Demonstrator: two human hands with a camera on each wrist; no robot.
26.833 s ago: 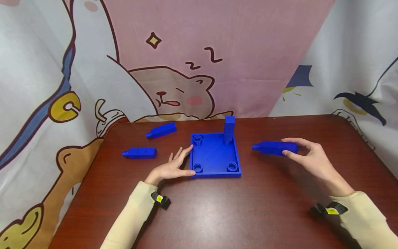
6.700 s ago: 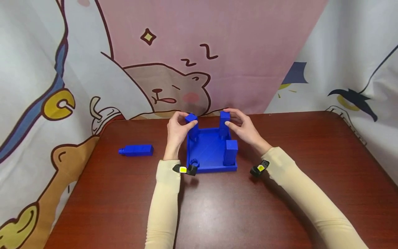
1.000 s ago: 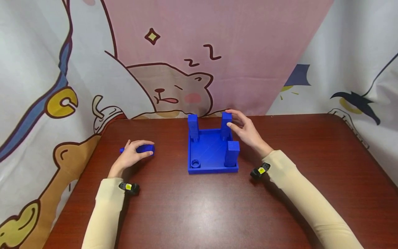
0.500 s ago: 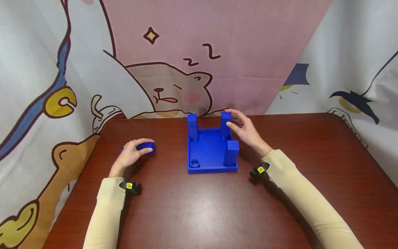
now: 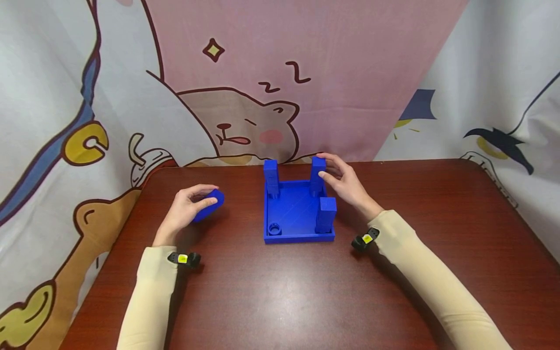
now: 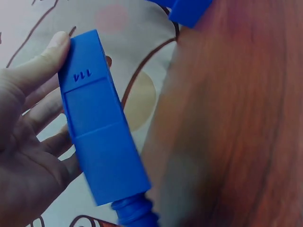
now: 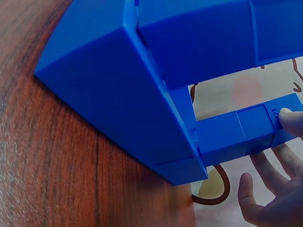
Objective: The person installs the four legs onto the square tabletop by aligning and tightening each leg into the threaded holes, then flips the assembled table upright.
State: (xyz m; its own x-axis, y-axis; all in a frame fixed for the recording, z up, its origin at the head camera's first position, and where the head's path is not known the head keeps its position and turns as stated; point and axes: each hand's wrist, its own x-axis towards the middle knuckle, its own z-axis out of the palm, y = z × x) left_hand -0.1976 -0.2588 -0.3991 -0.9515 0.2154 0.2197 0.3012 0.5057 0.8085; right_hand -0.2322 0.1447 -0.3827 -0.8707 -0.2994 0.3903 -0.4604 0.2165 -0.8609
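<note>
A blue square leg (image 5: 211, 204) with a threaded end is pinched in my left hand (image 5: 180, 214), tilted and off the table. The left wrist view shows raised digits on that leg (image 6: 102, 127), and its thread pointing down. Three similar legs stand upright in the blue square base (image 5: 293, 209): one far left (image 5: 271, 177), one near right (image 5: 325, 216), one far right (image 5: 317, 177). My right hand (image 5: 347, 184) grips the far-right leg near its top, thumb on its face. A round socket (image 5: 274, 229) shows bare in the base's near-left corner.
The base rests on a brown wooden table (image 5: 262, 291), toward its far side. Behind the table hangs a cartoon-printed curtain (image 5: 341, 87). A black wrist camera (image 5: 185, 259) sits on the left sleeve and another (image 5: 365, 239) on the right.
Legs have gone from one standing to three. My left hand left the far-left leg, took the loose leg and lifted it, thread tipping down. Lately my right hand stays on the far-right leg.
</note>
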